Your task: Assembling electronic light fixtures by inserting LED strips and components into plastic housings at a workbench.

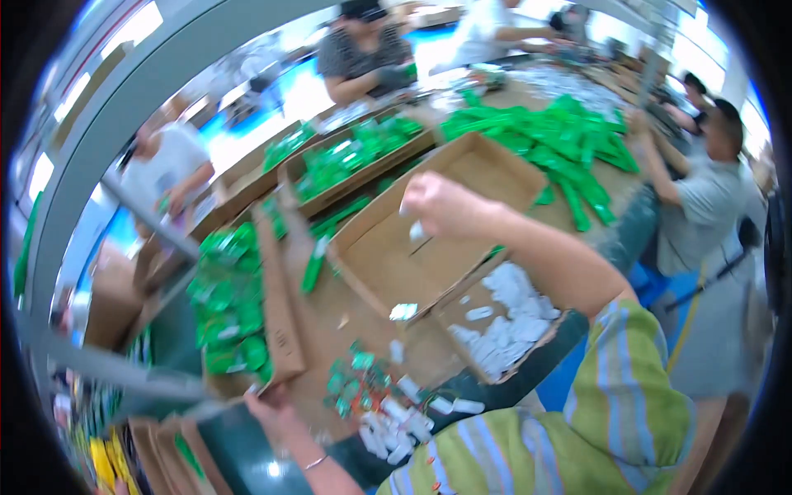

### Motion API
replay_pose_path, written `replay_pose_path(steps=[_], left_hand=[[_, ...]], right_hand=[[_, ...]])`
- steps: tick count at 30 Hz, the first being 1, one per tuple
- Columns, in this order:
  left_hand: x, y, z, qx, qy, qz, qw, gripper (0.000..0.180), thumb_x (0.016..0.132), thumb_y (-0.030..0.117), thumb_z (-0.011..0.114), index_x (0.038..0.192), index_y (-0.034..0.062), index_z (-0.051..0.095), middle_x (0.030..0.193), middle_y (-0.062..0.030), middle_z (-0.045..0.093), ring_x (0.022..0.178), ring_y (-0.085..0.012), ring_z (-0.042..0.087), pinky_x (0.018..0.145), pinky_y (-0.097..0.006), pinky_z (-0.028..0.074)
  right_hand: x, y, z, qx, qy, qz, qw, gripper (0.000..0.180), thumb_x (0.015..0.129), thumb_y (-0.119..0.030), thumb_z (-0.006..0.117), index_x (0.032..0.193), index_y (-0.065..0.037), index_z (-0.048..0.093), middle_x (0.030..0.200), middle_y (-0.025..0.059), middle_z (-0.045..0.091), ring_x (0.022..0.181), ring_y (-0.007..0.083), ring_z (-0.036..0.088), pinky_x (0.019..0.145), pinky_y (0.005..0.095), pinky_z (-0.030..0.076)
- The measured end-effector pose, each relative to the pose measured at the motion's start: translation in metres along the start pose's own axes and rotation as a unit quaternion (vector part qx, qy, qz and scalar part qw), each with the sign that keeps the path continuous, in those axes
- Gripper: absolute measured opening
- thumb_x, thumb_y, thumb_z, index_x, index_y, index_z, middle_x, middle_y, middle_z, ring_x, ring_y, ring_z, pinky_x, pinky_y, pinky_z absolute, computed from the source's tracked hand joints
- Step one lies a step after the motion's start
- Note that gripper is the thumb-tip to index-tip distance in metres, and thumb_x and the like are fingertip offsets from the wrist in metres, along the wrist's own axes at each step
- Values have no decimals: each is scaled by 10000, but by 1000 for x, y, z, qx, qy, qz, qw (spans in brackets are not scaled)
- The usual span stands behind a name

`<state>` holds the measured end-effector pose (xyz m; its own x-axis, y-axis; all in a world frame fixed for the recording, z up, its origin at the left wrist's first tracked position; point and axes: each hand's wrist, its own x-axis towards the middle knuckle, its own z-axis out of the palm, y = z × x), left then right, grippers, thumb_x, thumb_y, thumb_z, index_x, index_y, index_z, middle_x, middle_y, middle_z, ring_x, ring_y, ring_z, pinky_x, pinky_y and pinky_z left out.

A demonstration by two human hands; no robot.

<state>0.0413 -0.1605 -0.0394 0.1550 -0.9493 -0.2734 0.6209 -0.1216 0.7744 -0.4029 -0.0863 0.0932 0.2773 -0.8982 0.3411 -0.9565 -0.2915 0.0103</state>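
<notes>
My right hand (450,206) is raised over a shallow cardboard tray (388,285), its fingers curled closed. A small white piece (415,232) shows blurred just below them; I cannot tell if it is held or falling. Down at the left, my left hand (276,410) has its fingers closed at the near corner of a cardboard box (280,330) full of green packets (231,289). Between my arms lie a pile of small green circuit boards with reddish wires (355,379) and several white plastic casings (396,429).
A smaller carton (445,330) of white pieces (516,318) stands at my right. Green packets (561,136) are heaped beyond the tray, with another filled box (359,157) farther back. Grey metal frame bars (107,124) cross the left. Co-workers (705,190) sit around the table.
</notes>
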Motion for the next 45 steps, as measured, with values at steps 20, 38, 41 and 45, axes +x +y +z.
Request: replay_pose_path(steps=[20,38,41,45], left_hand=[[56,31,16,297,-64,73,950,177,874,235,526,947,75,505,764,12,494,638,-104,471,624,-278,417],[-173,69,41,584,-208,632,465,398,814,189,509,1128,-53,472,1151,-200,452,1087,-371,432,933,-448,334],[-167,65,39,611,-219,575,497,384,788,159,521,1107,-51,481,1123,-206,457,1063,-370,437,924,-442,341],[-156,57,29,623,-252,526,521,378,746,124,542,1082,-39,487,1079,-202,463,1039,-361,439,907,-432,352]], right_hand=[[-147,28,2,-179,46,228,956,61,734,-114,537,698,-135,581,687,-3,560,830,168,556,964,558,259],[-77,-61,-57,-237,193,189,933,49,679,-122,537,728,-123,531,647,33,522,737,210,512,730,372,359],[-94,-36,-56,-291,177,177,923,16,684,-120,530,688,-123,544,641,29,523,740,198,521,733,359,369],[-120,-27,-73,-311,162,148,925,39,685,-88,518,676,-108,551,669,20,523,767,197,517,759,352,370]])
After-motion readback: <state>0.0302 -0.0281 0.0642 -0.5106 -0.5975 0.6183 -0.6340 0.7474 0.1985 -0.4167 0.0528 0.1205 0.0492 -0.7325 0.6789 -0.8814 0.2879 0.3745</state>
